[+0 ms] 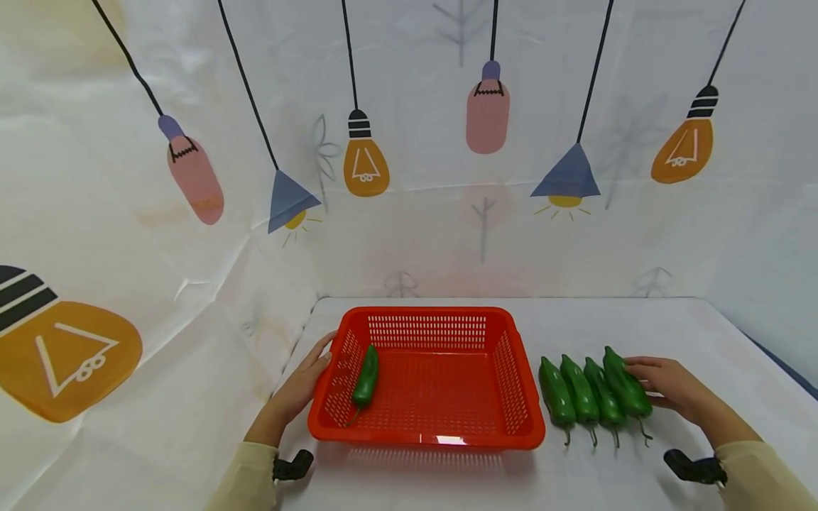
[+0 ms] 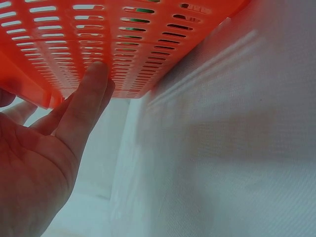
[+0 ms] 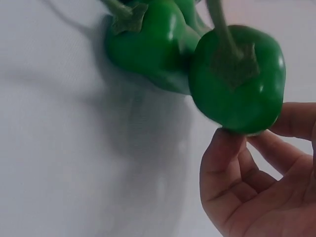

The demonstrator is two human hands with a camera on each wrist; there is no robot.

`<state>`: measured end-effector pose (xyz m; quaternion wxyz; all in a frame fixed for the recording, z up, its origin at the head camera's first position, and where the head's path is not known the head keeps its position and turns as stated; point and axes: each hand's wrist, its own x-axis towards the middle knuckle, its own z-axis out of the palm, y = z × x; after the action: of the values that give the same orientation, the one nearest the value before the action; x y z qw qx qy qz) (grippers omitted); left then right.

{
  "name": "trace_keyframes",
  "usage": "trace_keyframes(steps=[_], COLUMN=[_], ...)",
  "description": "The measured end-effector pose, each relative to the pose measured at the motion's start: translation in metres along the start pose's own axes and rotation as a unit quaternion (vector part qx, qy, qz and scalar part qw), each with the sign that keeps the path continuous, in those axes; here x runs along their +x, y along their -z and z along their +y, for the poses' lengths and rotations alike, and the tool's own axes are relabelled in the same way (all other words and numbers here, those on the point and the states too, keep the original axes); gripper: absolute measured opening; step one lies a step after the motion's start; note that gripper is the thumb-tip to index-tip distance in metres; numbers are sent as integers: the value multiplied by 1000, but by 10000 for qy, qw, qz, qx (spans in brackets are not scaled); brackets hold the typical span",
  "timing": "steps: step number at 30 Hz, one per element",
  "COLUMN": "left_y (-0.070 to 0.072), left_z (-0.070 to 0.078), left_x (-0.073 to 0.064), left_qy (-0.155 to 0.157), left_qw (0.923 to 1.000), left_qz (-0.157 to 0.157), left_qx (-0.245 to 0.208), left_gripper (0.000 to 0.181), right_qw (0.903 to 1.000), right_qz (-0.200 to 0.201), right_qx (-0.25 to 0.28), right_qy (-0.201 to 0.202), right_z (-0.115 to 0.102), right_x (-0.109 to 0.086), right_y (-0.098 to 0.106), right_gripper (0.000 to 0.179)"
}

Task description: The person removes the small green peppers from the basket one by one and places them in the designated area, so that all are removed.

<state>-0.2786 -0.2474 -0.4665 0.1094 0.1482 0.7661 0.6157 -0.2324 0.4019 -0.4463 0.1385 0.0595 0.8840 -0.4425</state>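
Observation:
A red perforated plastic basket [image 1: 428, 440] sits on the white table with one long green pepper [image 1: 367, 376] inside, leaning at its left end. My left hand [image 1: 303, 380] rests against the basket's left side. In the left wrist view, extended fingers [image 2: 84, 106] touch the slotted outer wall below the rim. Right of the basket, several green peppers lie side by side, stems toward me. My right hand [image 1: 671, 387] pinches the rightmost pepper [image 1: 625, 383]. In the right wrist view, that pepper [image 3: 242, 84] is between thumb and fingers, beside another pepper [image 3: 148, 44].
The white tabletop [image 1: 594, 482] runs back to a pale cloth wall [image 1: 415, 241] printed with hanging lamps. Another patterned wall [image 1: 160, 298] stands close on the left. Black straps [image 1: 294, 465] with small devices sit at both wrists.

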Motion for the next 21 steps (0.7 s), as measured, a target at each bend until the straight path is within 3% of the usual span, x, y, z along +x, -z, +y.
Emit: trace_keyframes(steps=[21], left_y=[-1], left_z=[1], left_x=[-1], left_qy=[82], left_qw=[9999], left_qz=[83], left_qx=[53], left_gripper=[52], right_qw=[9992], right_qz=[43], right_qx=[39], right_qy=[-385], right_z=[27], right_x=[7], right_y=[-4], right_gripper=[61])
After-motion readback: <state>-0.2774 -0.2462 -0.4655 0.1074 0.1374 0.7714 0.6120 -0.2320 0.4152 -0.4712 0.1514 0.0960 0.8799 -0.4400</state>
